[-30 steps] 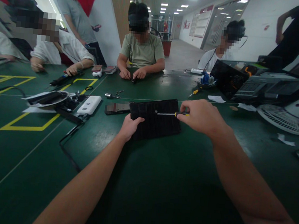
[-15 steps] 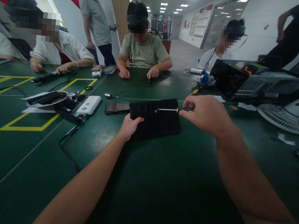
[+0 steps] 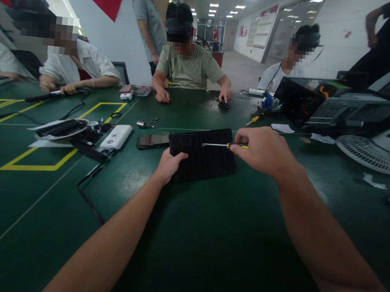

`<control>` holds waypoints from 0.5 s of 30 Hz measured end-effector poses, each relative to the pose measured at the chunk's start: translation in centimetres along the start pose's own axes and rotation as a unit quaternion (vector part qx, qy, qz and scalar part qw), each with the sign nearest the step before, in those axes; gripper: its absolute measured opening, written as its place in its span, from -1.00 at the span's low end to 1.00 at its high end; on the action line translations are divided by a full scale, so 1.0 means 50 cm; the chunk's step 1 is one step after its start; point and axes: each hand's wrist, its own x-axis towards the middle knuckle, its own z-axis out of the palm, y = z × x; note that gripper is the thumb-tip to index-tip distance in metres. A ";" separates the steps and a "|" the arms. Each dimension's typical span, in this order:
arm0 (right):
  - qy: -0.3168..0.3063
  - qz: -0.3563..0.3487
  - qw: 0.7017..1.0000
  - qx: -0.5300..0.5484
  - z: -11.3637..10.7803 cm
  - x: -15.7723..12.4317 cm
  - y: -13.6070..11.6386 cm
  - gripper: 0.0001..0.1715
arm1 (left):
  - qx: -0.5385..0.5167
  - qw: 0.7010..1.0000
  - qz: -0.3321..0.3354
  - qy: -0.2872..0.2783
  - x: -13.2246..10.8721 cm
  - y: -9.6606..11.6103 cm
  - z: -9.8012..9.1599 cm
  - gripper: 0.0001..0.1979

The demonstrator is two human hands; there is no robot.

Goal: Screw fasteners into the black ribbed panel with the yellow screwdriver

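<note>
My left hand (image 3: 169, 167) grips the left edge of a flat black rectangular panel (image 3: 210, 161), thumb on its face and fingers behind. The panel is tilted up from the green table. In my right hand (image 3: 266, 149) is a screwdriver (image 3: 218, 144) with a black and yellow handle, pinched between thumb and fingers. Its shaft points left across the panel, and the tip meets a small round metallic spot (image 3: 203, 145), perhaps a screw head. Behind the panel's left corner lies a dark phone-like slab (image 3: 152, 140).
A white box-shaped device (image 3: 116, 137) and a bowl of parts (image 3: 74, 129) lie left. A second screwdriver (image 3: 252, 121), a white fan (image 3: 372, 148) and an opened computer case (image 3: 345, 113) are at the right. People sit across the table (image 3: 185, 238).
My right hand has shifted slightly left with the screwdriver; my left hand and the panel stay put. Across the table, a seated person's hand has moved right, and a standing person has moved right.
</note>
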 end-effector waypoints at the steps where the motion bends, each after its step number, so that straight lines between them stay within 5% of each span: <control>1: -0.001 0.001 1.000 -0.001 0.000 0.000 0.000 -0.68 | 0.000 1.000 0.000 0.000 0.000 0.000 0.000 -0.61; 15: -0.038 0.014 0.999 -0.020 0.002 0.000 -0.006 -0.61 | -0.004 1.000 0.001 0.008 0.001 -0.002 0.000 -0.62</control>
